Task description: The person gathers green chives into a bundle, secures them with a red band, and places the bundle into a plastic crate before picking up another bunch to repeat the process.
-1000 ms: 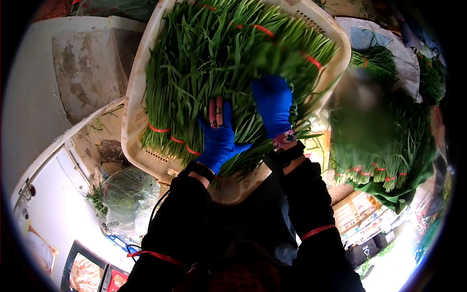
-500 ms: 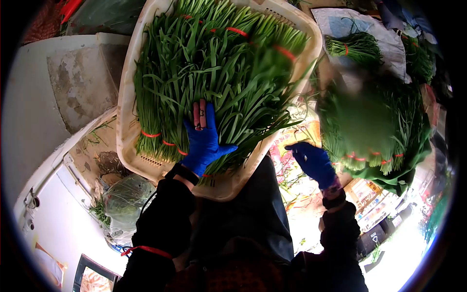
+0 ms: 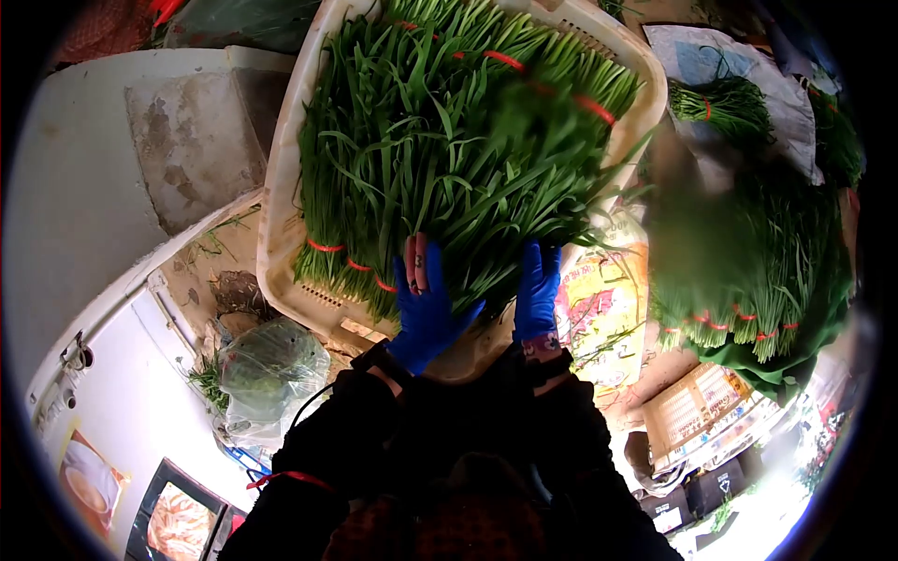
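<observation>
1. A white counter [image 3: 75,187], stained and worn in patches, fills the left side of the scene.
2. A cream plastic crate [image 3: 279,201] stands in the middle, tilted, with its near rim just in front of the person's dark sleeves.
3. The crate is packed full with chive bundles [image 3: 449,131]. The long green leaves spill over its right and near edges.
4. To the right, well apart from the crate, a pile of chives [image 3: 739,252] lies on a green cloth [image 3: 776,369].
5. A yellow printed sack [image 3: 599,309] lies between the crate and that pile.
6. A clear plastic bag [image 3: 267,369] holding greens sits near left, below the crate.
7. The left hand [image 3: 426,309], in a blue glove with two bare fingertips showing, lies flat on the near ends of the chive bundles, fingers straight and thumb spread to the right.
8. The right hand [image 3: 538,290], also in a blue glove, is just beside it at the crate's near edge. Its fingertips are buried in the leaves, so I cannot tell whether it grips them.
9. Red bands [image 3: 325,246] tie the bundles near their cut ends.
</observation>
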`<state>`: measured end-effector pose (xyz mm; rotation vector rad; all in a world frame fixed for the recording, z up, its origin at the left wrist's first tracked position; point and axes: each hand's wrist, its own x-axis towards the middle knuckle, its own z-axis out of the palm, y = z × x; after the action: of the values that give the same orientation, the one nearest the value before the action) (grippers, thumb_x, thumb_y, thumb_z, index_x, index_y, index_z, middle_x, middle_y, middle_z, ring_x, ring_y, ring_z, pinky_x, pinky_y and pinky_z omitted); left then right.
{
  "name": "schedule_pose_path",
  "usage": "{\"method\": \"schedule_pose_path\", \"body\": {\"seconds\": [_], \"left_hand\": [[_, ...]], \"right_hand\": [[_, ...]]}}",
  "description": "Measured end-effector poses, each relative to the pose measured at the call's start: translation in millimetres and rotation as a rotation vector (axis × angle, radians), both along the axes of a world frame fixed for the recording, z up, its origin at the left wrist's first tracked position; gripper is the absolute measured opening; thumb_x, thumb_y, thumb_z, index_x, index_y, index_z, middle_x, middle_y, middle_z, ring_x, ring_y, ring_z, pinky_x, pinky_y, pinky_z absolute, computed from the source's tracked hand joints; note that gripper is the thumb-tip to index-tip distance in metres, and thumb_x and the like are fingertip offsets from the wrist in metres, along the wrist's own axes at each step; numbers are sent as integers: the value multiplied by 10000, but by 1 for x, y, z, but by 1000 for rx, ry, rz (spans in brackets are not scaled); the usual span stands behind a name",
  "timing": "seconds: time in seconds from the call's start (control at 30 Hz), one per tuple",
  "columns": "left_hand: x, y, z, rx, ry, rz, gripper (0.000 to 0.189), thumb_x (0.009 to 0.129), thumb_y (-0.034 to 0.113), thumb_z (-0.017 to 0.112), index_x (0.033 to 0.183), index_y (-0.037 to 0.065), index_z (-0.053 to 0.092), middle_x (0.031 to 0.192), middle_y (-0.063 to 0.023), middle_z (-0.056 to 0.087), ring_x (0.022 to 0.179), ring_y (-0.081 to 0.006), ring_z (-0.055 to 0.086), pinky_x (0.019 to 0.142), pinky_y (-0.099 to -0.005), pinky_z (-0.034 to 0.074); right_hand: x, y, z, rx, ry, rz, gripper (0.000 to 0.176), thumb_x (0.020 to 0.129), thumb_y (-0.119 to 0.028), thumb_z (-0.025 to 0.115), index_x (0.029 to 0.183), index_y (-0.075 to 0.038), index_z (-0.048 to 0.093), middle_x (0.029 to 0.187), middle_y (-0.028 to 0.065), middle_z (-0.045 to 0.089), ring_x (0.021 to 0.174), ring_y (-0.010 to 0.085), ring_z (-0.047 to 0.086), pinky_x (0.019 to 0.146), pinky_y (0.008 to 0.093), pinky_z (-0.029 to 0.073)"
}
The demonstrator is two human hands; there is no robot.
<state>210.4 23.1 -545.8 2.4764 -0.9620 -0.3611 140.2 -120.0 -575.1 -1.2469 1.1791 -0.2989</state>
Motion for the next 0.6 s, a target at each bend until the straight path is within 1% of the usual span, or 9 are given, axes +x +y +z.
{"method": "schedule_pose_path", "body": {"seconds": [0.07, 0.13, 0.2, 0.23, 0.33, 0.4, 0.47, 0.53, 0.6], "left_hand": [[0, -1, -4, 4, 11, 32, 1066, 733, 543, 671, 1417, -84, 146, 1463, -305, 176, 1354, -469, 204, 1073, -543, 240], [-5, -9, -7, 64, -1, 44, 1126, 684, 587, 684, 1406, -96, 154, 1486, -284, 142, 1377, -451, 171, 1065, -592, 214], [-3, -16, -10, 71, 0, 97, 1139, 678, 576, 699, 1407, -100, 142, 1487, -289, 130, 1381, -452, 158, 1060, -604, 207], [-2, -19, -13, 74, 2, 131, 1153, 671, 565, 713, 1407, -104, 130, 1489, -294, 119, 1386, -452, 145, 1054, -617, 200], [2, -30, -34, 335, 10, 117, 1151, 711, 621, 640, 1410, -113, 94, 1478, -329, 80, 1383, -481, 106, 1046, -623, 200], [1, -34, -38, 360, 3, 113, 1190, 671, 571, 712, 1413, -109, 78, 1481, -335, 41, 1386, -479, 91, 1024, -659, 202], [-1, -37, -34, 332, 52, 105, 1211, 636, 496, 774, 1414, -107, 68, 1485, -332, 19, 1387, -480, 86, 1009, -683, 211], [-1, -37, -36, 337, 66, 122, 1210, 624, 465, 793, 1414, -105, 75, 1490, -319, 30, 1387, -477, 92, 1001, -697, 216], [-6, -36, -42, 308, 41, 123, 1217, 615, 453, 801, 1409, -116, 75, 1493, -310, 33, 1386, -478, 97, 995, -702, 225]], "right_hand": [[20, 3, -2, 23, -31, -8, 432, 958, -138, 520, 1319, 53, 378, 1200, 134, 563, 1050, 206, 535, 915, 297, 417], [39, 8, 1, -176, -47, -3, 336, 937, -164, 543, 1202, 36, 486, 1036, 169, 631, 902, 268, 615, 799, 335, 479], [51, -2, 13, -555, 185, 549, 206, 902, -188, 558, 980, 3, 569, 826, 199, 632, 703, 367, 616, 623, 410, 494], [63, -2, 2, -665, 159, 503, 190, 870, -206, 567, 813, -25, 554, 710, 206, 587, 615, 419, 565, 516, 472, 454], [82, -19, -30, -673, 282, 662, 197, 859, -240, 566, 826, -46, 564, 754, 205, 604, 657, 409, 593, 549, 470, 477], [70, -37, -47, -689, 248, 669, 214, 851, -265, 572, 817, -54, 574, 752, 201, 609, 659, 408, 598, 560, 472, 485], [53, -58, -46, -724, 196, 972, 255, 843, -301, 592, 790, -53, 571, 740, 177, 616, 648, 382, 608, 549, 463, 485], [70, -68, 38, -685, 581, 1101, 292, 827, -347, 621, 783, -62, 575, 732, 133, 625, 643, 326, 624, 520, 420, 484], [66, -61, 71, -939, 586, 1079, 289, 820, -351, 642, 763, -76, 572, 720, 80, 628, 634, 265, 631, 489, 370, 476]]}}
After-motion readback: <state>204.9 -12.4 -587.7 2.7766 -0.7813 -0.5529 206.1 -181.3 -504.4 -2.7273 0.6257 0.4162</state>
